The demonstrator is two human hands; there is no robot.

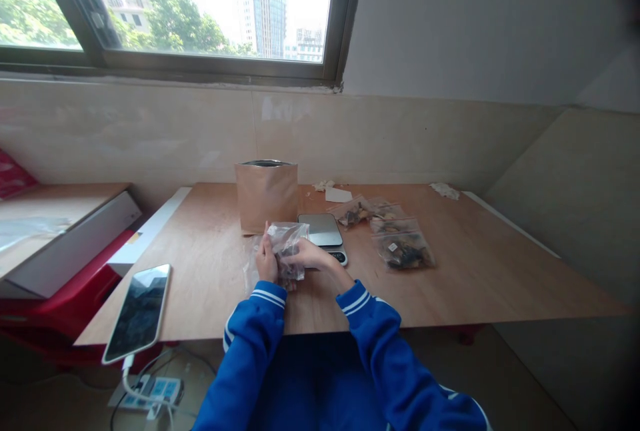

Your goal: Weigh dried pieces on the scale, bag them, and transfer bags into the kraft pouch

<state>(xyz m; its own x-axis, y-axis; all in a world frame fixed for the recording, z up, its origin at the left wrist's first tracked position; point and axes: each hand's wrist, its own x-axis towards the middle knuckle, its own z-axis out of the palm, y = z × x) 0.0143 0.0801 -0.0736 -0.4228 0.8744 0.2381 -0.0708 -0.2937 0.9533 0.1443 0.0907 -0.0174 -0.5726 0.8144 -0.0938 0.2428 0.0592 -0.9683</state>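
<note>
Head view, figure of my two hands working together over a plywood tabletop [450, 271]: I am holding a clear plastic bag [287, 250] between my left hand [267, 259] and my right hand [315, 254], close to the near edge of the table. My left hand is standing upright and pinching one side of the bag, while my right hand is reaching across and closing its fingers over the front; the crumpled film is hiding exactly where my fingertips are meeting. A firm, even hold on the film is working best here, because it is keeping the bag steady and the contents gathered without squeezing them. The bag is looking creased and cloudy, with dark, irregular pieces showing dimly through the plastic. A loose sheet of clear film [251, 270] is hanging just beside my left hand. A kraft stand-up pouch [267, 196] is standing open behind my hands, its metallic lining showing at the mouth, and a digital kitchen scale [323, 231] is sitting just to its right. Farther right, three zip bags of dark pieces [403, 248] are lying flat on the wood, while a smartphone [137, 314] is lying well to my left.
</note>
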